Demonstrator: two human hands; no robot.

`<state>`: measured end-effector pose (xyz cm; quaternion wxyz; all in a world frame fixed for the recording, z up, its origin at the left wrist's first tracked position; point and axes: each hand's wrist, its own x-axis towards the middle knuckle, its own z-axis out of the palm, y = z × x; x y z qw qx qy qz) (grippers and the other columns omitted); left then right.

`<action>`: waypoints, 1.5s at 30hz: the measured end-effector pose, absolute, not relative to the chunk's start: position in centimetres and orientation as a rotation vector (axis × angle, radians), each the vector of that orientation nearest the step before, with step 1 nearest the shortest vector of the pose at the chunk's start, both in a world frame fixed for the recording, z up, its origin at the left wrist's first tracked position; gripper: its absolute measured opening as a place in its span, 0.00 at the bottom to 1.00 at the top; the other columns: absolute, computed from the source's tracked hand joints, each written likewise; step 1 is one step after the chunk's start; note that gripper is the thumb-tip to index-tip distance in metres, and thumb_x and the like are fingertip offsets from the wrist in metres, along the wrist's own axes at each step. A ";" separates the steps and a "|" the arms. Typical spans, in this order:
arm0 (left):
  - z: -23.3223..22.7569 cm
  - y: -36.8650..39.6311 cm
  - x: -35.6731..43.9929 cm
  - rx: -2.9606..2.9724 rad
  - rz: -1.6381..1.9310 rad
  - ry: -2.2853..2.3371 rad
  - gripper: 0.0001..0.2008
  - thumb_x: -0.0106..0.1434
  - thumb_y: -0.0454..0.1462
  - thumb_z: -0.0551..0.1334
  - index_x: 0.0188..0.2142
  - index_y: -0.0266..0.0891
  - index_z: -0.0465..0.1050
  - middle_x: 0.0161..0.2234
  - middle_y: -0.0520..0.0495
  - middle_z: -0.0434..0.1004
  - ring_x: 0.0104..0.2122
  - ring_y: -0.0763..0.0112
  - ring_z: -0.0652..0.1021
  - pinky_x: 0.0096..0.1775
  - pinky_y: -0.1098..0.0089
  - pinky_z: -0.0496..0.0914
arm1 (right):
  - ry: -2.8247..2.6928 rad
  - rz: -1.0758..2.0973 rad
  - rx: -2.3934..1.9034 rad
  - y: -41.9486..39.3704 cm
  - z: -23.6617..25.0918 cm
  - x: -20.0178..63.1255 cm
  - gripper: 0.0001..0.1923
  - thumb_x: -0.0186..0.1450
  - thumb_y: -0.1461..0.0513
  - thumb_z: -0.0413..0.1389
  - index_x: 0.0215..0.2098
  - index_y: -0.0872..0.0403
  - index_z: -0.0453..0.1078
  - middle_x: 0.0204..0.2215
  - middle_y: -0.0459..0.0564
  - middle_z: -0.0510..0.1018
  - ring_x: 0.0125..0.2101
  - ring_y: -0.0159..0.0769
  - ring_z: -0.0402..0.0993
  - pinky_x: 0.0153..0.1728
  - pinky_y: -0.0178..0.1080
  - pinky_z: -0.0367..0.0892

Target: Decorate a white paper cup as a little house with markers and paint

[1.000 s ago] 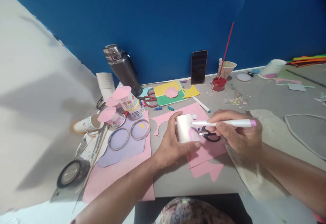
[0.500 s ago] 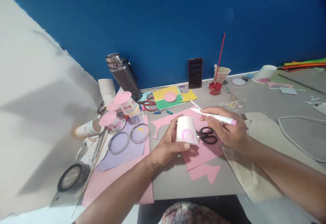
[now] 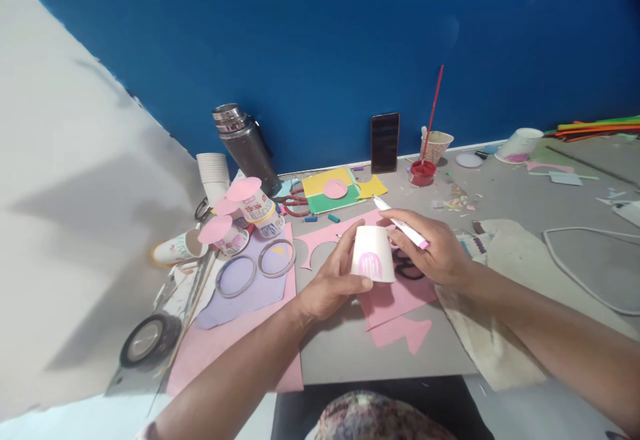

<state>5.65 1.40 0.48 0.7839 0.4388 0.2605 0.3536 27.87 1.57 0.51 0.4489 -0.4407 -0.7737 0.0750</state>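
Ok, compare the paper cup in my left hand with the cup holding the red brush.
The held paper cup is upside down, gripped by the left hand; the brush cup stands upright by the wall. The held cup is white with pink marker strokes; the brush cup looks patterned. Both are small paper cups.

Matt white paper cup (image 3: 372,253) with a pink marker patch at frame centre, beside a smooth, slightly glossy white plastic marker (image 3: 401,227) with pink end; matt pink paper sheets (image 3: 395,297) beneath, on a dull grey tabletop (image 3: 505,190). Brushed, shiny metal flask (image 3: 245,147) upper left of centre; glossy black glass-faced phone (image 3: 385,142) against a flat matt blue wall (image 3: 320,40). Rough off-white cloth (image 3: 500,333) lower right, glossy black tape roll (image 3: 149,340) lower left, stacked ribbed paper cups (image 3: 213,172) by the flask.
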 end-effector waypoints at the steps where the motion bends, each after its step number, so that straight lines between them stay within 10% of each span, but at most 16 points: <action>1: 0.3 1.5 5.7 0.970 0.770 0.553 0.53 0.47 0.39 0.79 0.71 0.49 0.60 0.71 0.38 0.64 0.67 0.41 0.69 0.61 0.51 0.70 | -1.921 0.176 -1.094 1.6 0.4 27.8 0.14 0.76 0.58 0.54 0.56 0.52 0.75 0.45 0.55 0.88 0.41 0.42 0.87 0.43 0.40 0.80; 17: -0.7 1.3 5.3 1.484 0.882 0.756 0.46 0.49 0.47 0.82 0.64 0.48 0.66 0.63 0.40 0.65 0.52 0.56 0.77 0.51 0.60 0.75 | -1.906 0.272 -1.167 1.5 0.4 27.7 0.14 0.76 0.57 0.53 0.54 0.50 0.76 0.46 0.54 0.88 0.42 0.43 0.87 0.45 0.40 0.78; 45: 0.0 1.5 4.9 1.996 0.980 1.112 0.38 0.56 0.39 0.74 0.64 0.48 0.64 0.60 0.40 0.67 0.58 0.53 0.74 0.52 0.54 0.78 | -1.755 0.286 -1.256 3.0 0.3 29.6 0.13 0.74 0.55 0.56 0.50 0.46 0.80 0.47 0.52 0.88 0.46 0.48 0.86 0.49 0.48 0.79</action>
